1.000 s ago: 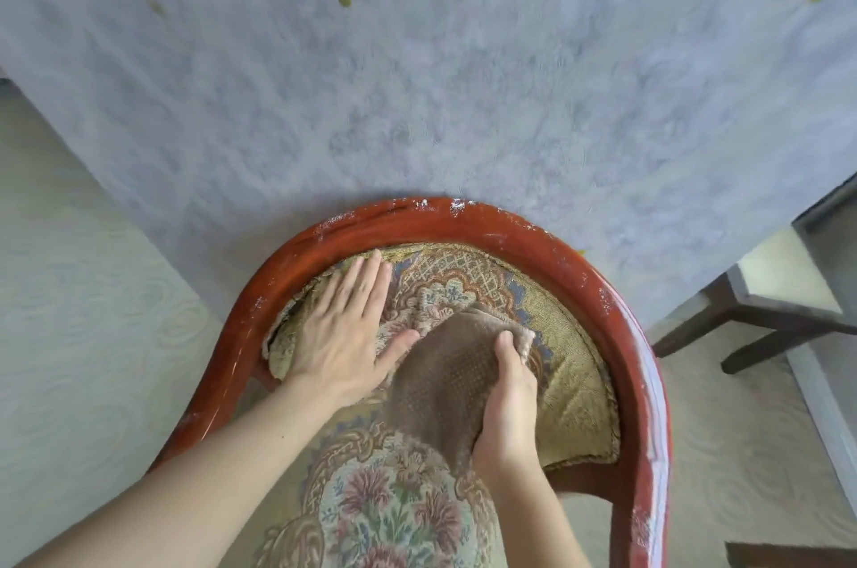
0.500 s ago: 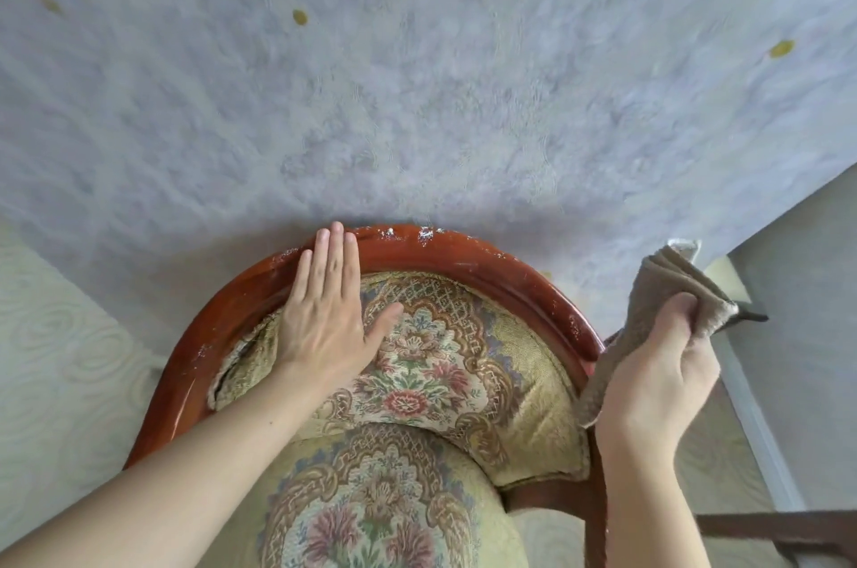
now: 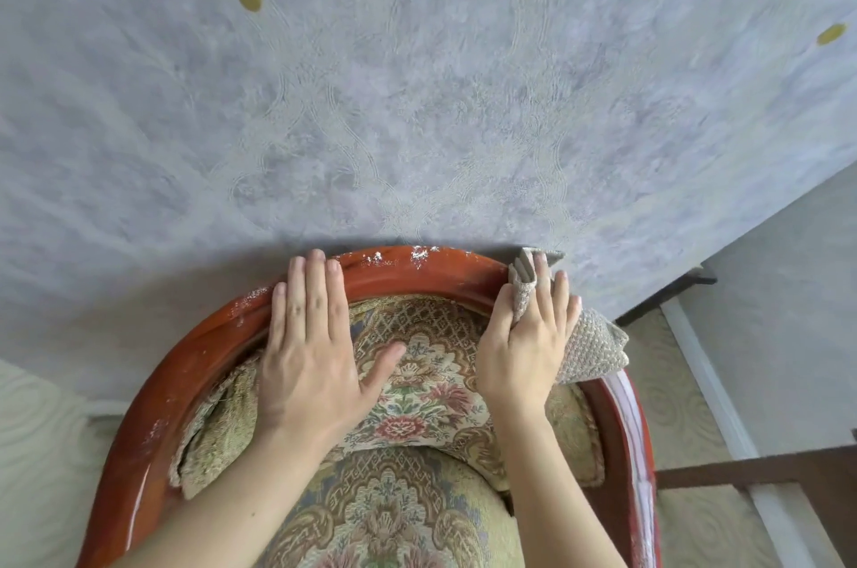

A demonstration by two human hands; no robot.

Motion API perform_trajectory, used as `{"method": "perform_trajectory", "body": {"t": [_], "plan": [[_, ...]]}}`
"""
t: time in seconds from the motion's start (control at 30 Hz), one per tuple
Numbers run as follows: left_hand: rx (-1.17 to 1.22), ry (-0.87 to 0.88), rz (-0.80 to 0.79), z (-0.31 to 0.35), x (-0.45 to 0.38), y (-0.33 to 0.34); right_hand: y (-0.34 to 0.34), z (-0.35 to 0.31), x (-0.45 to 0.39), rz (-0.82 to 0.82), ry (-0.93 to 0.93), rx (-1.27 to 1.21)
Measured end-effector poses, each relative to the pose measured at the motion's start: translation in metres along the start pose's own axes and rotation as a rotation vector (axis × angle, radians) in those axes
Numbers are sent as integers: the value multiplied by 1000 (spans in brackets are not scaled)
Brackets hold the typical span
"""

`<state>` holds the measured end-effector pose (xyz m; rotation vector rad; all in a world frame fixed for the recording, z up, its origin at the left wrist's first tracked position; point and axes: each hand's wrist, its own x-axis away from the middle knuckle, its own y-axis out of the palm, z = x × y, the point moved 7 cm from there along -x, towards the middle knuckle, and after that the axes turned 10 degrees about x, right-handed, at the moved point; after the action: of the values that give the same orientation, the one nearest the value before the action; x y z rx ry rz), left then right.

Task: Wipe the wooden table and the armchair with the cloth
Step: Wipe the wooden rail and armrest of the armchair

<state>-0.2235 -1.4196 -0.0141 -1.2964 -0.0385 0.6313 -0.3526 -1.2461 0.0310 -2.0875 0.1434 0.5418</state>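
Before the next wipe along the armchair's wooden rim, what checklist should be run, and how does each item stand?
1. Cloth in the right hand: ok, pinned under the fingers.
2. Cloth on the wooden rim: ok, draped over the rim's right side.
3. Left hand steadying the armchair: ok, flat on the backrest cushion, fingertips on the rim.
4. White specks on the rim top: not ok, present between the hands.
5. Left hand out of the wiping path: not ok if the wipe goes leftward.
6. Cloth's wiping face clean: cannot tell.

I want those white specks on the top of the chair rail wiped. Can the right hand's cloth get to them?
Probably yes: the right hand presses the cloth on the rail beside the specks, bare rail between.
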Motion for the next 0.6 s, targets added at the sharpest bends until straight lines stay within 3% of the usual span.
{"method": "perform_trajectory", "body": {"t": [0.4,0.6], "plan": [[25,4,33,0,0,-2,22,-46,14,35,-159,-38],[28,22,19,-1,1,-6,38,-86,38,-42,-355,-146]]}}
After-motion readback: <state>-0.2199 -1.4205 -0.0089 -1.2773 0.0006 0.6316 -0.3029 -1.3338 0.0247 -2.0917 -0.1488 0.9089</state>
